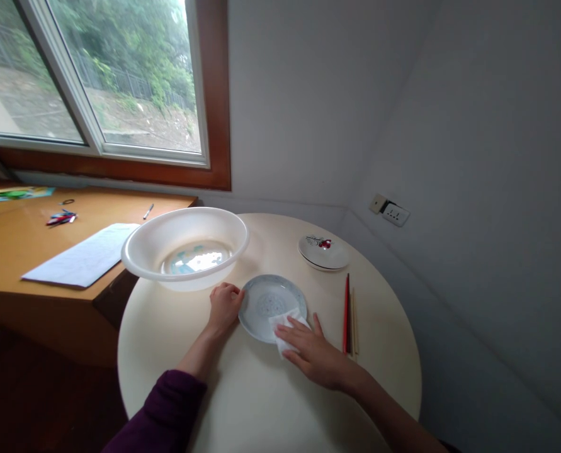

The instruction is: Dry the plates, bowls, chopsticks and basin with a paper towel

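A pale plate [266, 296] with a bluish patterned rim lies on the round cream table. At its left edge, my left hand [226, 306] is closed, thumb and fingers gripping the rim. My right hand [311, 349] presses a folded white paper tissue [284, 319] onto the plate's lower right part, its fingers over the tissue. To the right of that hand lie red chopsticks [346, 308] and light wooden chopsticks [354, 321] side by side. Behind them, stacked white plates [332, 255] show a red flower print on top.
A large translucent basin [186, 277] with some water in it stands at the table's [261, 402] back left. The wooden desk [6, 251] beside it bears white paper [82, 255], a pen [148, 211] and several coloured pens [62, 218]. Walls and a socket [396, 214] lie beyond.
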`<control>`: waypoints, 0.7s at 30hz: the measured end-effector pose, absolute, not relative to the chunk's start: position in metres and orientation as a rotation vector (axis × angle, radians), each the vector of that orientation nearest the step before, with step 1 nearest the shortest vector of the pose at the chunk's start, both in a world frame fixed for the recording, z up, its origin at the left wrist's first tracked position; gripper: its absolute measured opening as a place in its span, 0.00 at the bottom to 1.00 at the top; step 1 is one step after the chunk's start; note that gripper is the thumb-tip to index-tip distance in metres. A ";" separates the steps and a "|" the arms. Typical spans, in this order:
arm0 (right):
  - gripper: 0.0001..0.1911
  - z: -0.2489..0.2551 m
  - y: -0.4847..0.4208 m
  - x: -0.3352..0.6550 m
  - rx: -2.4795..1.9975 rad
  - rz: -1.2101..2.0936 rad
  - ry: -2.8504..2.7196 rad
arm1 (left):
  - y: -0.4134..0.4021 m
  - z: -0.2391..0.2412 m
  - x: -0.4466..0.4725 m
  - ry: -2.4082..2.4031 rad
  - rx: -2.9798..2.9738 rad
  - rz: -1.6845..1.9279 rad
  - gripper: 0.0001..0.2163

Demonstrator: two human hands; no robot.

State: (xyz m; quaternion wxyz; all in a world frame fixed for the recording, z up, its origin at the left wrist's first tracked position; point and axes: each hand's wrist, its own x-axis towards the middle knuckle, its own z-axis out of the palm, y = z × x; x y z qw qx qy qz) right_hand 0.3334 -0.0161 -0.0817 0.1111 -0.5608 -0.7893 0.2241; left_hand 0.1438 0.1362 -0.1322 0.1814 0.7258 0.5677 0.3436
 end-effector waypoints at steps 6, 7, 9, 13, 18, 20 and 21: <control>0.13 -0.117 -0.002 0.357 -1.330 0.398 -2.257 | 0.135 -0.129 0.144 1.673 2.034 0.956 0.16; 0.13 -0.120 0.000 0.358 -1.305 0.381 -2.249 | 0.135 -0.129 0.144 1.688 2.030 0.945 0.17; 0.13 -0.122 0.002 0.358 -1.296 0.353 -2.253 | 0.134 -0.128 0.144 1.702 2.024 0.917 0.17; 0.13 -0.123 0.003 0.347 -1.393 0.252 -2.282 | 0.127 -0.128 0.144 1.702 2.022 0.830 0.16; 0.14 -0.118 0.000 0.314 -1.725 0.123 -2.254 | 0.098 -0.132 0.150 1.723 2.017 0.774 0.14; 0.15 -0.115 -0.001 0.300 -1.827 0.107 -2.248 | 0.086 -0.133 0.153 1.736 2.022 0.758 0.14; 0.15 -0.114 -0.002 0.296 -1.840 0.101 -2.251 | 0.082 -0.134 0.154 1.738 2.017 0.738 0.14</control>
